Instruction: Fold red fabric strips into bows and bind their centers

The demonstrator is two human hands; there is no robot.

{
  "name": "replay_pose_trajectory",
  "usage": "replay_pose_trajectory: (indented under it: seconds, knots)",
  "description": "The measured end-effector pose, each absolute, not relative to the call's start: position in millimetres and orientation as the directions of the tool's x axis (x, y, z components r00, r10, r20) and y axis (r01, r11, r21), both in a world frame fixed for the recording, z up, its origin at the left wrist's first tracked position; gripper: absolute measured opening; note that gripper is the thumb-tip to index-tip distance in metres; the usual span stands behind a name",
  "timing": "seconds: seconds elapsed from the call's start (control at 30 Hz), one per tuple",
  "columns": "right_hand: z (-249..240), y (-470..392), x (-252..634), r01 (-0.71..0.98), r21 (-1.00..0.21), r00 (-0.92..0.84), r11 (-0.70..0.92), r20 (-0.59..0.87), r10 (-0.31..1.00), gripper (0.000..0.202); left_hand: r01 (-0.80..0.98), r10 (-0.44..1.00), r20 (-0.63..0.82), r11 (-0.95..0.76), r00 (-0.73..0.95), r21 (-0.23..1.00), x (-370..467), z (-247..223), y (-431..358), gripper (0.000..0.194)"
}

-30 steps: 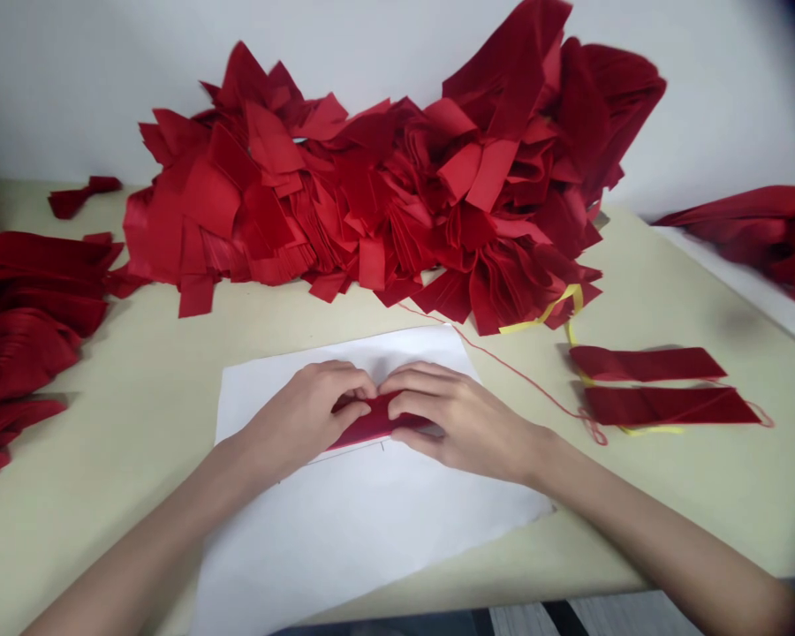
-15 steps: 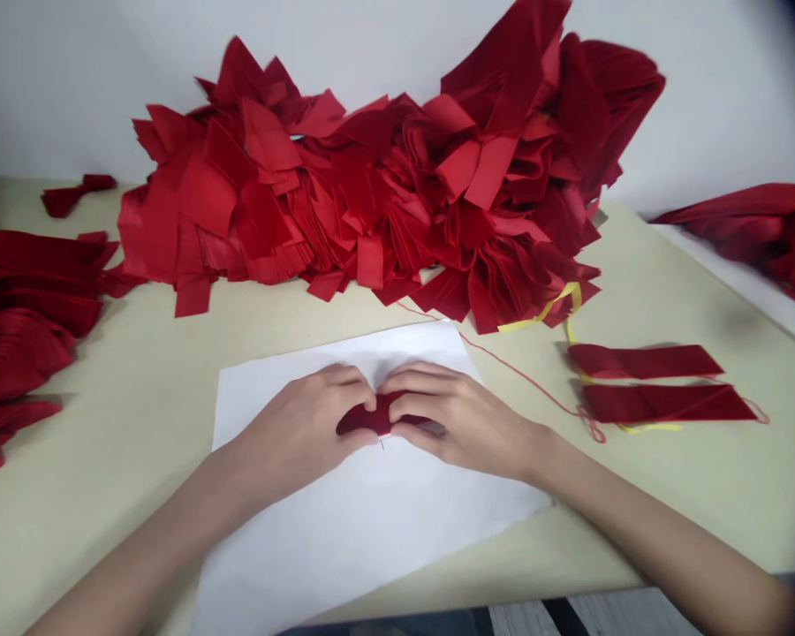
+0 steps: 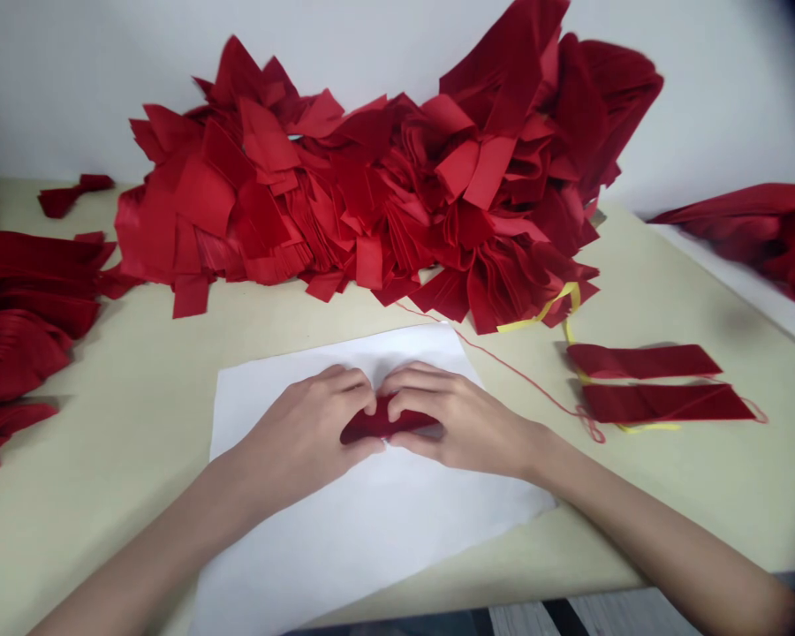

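Observation:
A dark red fabric strip [image 3: 388, 422] lies on a white paper sheet [image 3: 371, 548], between my two hands. My left hand [image 3: 324, 415] has its curled fingers and thumb round the strip's left part. From the right, my right hand [image 3: 447, 415] grips the strip too, fingers bent over its top edge and thumb at the lower edge. Both thumb tips nearly meet at the strip's lower middle. The strip's ends are partly hidden by the hands.
Behind the paper rises a large heap of red fabric pieces [image 3: 371, 194]. More red fabric [image 3: 19, 309] lies at the left. Two red strips [image 3: 662, 404] with a yellow ribbon [image 3: 556, 309] and red thread [image 3: 517, 369] are at the right.
My left thumb has shifted slightly right along the strip's lower edge. More of the strip now shows between my right fingers and thumb. The small dark mark below the strip is no longer visible.

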State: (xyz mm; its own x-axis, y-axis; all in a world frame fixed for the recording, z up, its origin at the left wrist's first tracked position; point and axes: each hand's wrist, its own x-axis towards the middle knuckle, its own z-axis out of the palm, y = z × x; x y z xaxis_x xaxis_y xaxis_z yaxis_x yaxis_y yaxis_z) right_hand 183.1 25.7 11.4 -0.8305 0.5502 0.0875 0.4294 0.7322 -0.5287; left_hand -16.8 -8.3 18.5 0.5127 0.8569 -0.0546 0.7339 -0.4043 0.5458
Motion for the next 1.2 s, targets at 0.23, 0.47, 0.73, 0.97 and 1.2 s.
replay_pose_trajectory:
  seconds: [0.23,0.47,0.73,0.97,1.2]
  knots:
    - [14,30,183,0.408,-0.581,-0.834,0.704,0.078,0.547,0.012,0.757,0.857,-0.035,-0.435,0.514,0.487,-15,17,-11,0.008]
    - [9,30,171,0.519,-0.565,-0.731,0.641,0.096,0.676,0.017,0.746,0.851,-0.011,-0.453,0.524,0.489,-17,18,-7,0.023]
    - [11,34,168,0.625,-0.409,-0.721,0.665,0.023,0.692,0.016,0.749,0.890,0.055,-0.413,0.452,0.519,-13,8,-6,0.022]
    - [14,36,166,0.619,-0.353,-0.752,0.702,-0.008,0.659,0.015,0.767,0.926,0.032,-0.330,0.375,0.550,-11,6,-3,0.010]
    - [18,37,168,0.611,-0.415,-0.754,0.674,-0.043,0.656,0.004,0.784,0.947,-0.004,-0.263,0.320,0.562,-9,2,-5,0.006]
